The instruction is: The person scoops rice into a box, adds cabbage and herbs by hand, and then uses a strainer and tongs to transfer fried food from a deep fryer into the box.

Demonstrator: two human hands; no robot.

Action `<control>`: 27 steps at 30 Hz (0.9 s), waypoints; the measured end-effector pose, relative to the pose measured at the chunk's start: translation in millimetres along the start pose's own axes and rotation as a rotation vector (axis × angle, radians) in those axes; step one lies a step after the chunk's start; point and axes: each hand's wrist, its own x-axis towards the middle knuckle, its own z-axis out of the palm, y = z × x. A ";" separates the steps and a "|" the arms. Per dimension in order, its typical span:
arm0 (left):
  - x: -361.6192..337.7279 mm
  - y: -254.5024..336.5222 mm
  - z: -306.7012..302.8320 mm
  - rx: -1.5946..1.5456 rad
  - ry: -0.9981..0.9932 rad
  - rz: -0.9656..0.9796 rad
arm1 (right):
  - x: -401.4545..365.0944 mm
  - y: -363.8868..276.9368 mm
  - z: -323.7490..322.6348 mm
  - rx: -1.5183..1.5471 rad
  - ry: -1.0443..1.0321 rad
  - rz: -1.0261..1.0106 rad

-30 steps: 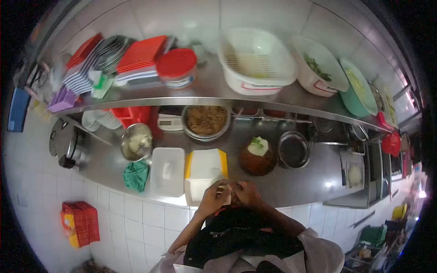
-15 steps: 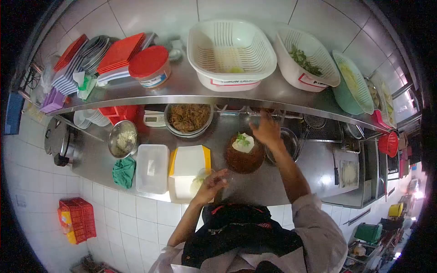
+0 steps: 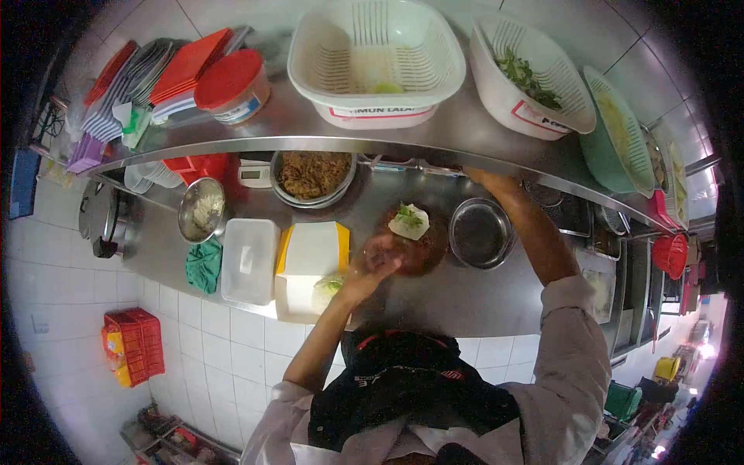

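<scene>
In the head view, the open paper box (image 3: 313, 246), white with yellow sides, sits near the front edge of the metal counter (image 3: 434, 298). Pale green leafy food (image 3: 328, 290) lies in its near part.

To the right of the box, the left hand (image 3: 380, 256) is over the near left part of a round brown dish (image 3: 431, 252). The thumb stands out, but the fingers are blurred; whether they are spread, closed or holding something cannot be told. On the dish, beyond this hand, sits a white piece of food (image 3: 409, 222) topped with a green sprig (image 3: 407, 214).

Farther right of the box, past the dish, is a round metal pan (image 3: 480, 232). The right hand (image 3: 494, 182) reaches beyond the pan to the shelf's front edge, near the containers (image 3: 442, 168) under the shelf (image 3: 310, 142). Its fingertips are hidden, so its grip cannot be told.

Just left of the box is a clear plastic tub (image 3: 250, 261), then a green cloth (image 3: 204, 266), with a metal bowl of pale crumbly food (image 3: 202, 210) behind the cloth. Behind the box stands a bowl of brown food (image 3: 313, 177), with a small scale (image 3: 254, 175) beside it on the left. On the shelf, beyond the box, are a large white basket (image 3: 377, 58) and a red-lidded tub (image 3: 231, 87).
</scene>
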 end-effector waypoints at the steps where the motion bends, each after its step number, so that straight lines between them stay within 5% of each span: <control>1: 10.1 -6.2 1.8 -0.006 0.016 0.025 | 0.9 4.1 3.3 0.008 -0.003 0.000; 11: 97.7 4.2 31.8 0.148 0.135 -0.074 | -2.0 56.6 15.0 0.502 -0.104 0.042; 16: 147.7 -15.0 48.2 0.245 0.283 0.209 | -6.5 77.3 12.6 0.629 -0.098 0.030; 19: 201.6 -56.3 39.2 0.089 0.285 0.306 | -26.7 70.2 -3.2 0.587 -0.069 0.026; 23: 195.6 -5.5 64.6 0.240 0.341 0.238 | -43.1 58.2 -21.5 0.451 0.033 0.007; 27: 254.3 -68.5 54.9 0.081 0.333 0.354 | -64.5 44.8 -36.6 0.301 0.133 0.041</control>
